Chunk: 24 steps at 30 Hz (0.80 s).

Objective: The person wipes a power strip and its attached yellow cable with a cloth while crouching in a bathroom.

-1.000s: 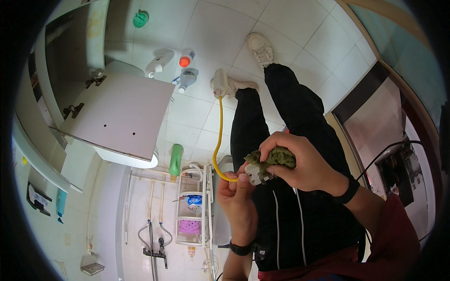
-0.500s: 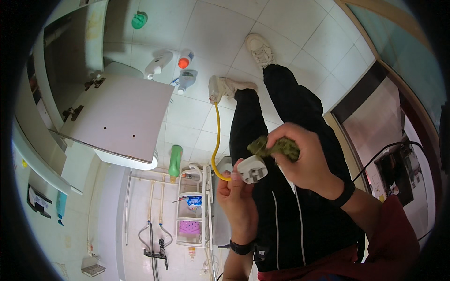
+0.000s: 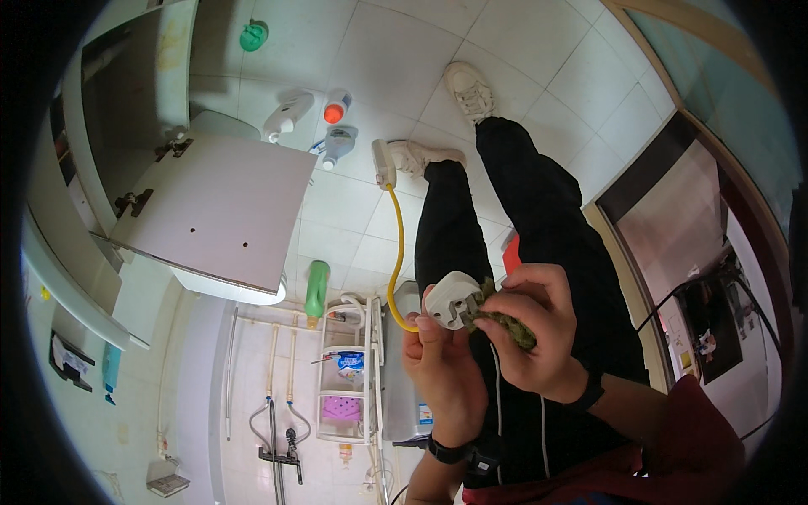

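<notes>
My left hand is closed on a white plug, its prongs facing my right hand. From the plug a yellow cord runs up to a white block, perhaps a socket, hanging beside my shoe. My right hand grips a crumpled dark green cloth or pad. Part of that green piece touches the plug at its prongs. Fingers hide the rest of it.
White, orange-capped and clear bottles stand on the tiles. A cabinet door hangs open at the left. Near it are a green bottle and a white shelf rack. A dark-framed opening lies right.
My right hand has come down and left, bringing the green piece against the plug. The plug has turned slightly in my left hand, and the white block on the cord has swung and turned.
</notes>
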Each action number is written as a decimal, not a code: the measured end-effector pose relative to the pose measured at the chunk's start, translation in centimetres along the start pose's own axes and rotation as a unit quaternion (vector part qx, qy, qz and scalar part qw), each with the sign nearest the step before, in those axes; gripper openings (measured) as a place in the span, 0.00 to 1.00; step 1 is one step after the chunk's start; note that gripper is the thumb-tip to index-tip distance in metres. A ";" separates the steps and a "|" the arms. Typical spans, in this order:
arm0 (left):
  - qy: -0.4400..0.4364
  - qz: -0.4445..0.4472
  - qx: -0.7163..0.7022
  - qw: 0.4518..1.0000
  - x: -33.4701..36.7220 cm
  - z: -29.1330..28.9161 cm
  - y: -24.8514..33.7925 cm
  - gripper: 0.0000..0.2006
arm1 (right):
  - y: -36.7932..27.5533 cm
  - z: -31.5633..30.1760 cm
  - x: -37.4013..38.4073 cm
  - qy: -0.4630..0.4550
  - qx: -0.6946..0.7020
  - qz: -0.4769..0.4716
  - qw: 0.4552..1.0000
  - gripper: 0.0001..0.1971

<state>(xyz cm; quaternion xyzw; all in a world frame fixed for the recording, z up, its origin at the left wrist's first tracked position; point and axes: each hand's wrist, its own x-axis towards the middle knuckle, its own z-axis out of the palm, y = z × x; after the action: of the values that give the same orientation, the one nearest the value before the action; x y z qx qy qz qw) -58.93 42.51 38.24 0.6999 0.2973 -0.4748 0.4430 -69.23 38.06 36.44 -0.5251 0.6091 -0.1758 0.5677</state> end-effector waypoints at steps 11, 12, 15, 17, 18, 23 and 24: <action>-0.017 -0.040 -0.052 0.998 0.4 -0.8 0.6 0.24 | 0.0 1.6 -0.6 -0.008 -0.053 -0.051 0.997 0.14; -0.023 -0.031 -0.048 0.998 0.5 -0.9 0.6 0.24 | 0.3 1.4 -0.7 -0.027 -0.056 -0.073 0.995 0.15; -0.053 -0.027 -0.059 0.996 1.0 -1.7 0.5 0.24 | 0.7 1.2 -0.5 -0.059 -0.048 -0.099 0.992 0.17; -0.039 -0.025 -0.048 0.998 1.1 -1.4 0.8 0.24 | 1.0 0.9 -0.2 -0.072 -0.037 -0.104 0.991 0.17; -0.023 -0.021 -0.035 0.999 1.1 -1.4 0.9 0.24 | 1.2 0.7 0.0 -0.090 -0.056 -0.116 0.988 0.17; -0.006 -0.012 -0.024 1.000 1.1 -1.6 0.5 0.23 | 2.5 0.9 -0.3 -0.057 -0.101 -0.158 0.981 0.17; -0.014 -0.010 -0.014 1.000 1.1 -1.6 0.3 0.22 | 2.3 1.0 -0.5 -0.047 -0.107 -0.150 0.982 0.17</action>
<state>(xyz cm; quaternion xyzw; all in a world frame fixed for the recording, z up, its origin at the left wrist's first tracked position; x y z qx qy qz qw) -57.59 43.80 37.59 0.6835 0.3049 -0.4850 0.4523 -69.43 39.73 34.52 -0.6760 0.5119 -0.1677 0.5029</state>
